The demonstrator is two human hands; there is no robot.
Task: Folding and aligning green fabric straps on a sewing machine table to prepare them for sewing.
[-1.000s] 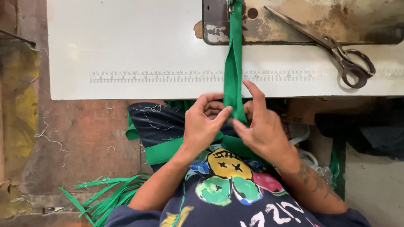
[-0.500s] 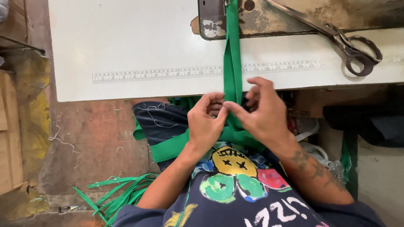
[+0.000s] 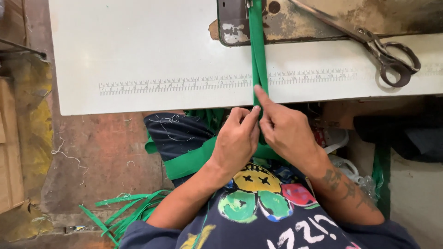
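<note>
A long green fabric strip runs from the worn metal bed of a sewing machine across the white table and down to my lap. My left hand pinches the strip just below the table edge. My right hand grips it beside the left, with the forefinger pressed on the strip at the table's front edge. More of the green strip lies folded across my lap under my wrists.
Large metal scissors lie at the table's right, partly on the machine bed. A printed ruler runs along the table's front. Green fabric offcuts lie on the reddish floor at lower left. Bags and clutter sit under the table at right.
Both hands have moved up along the strip toward the table edge. My right forefinger now stretches out onto the strip at the edge.
</note>
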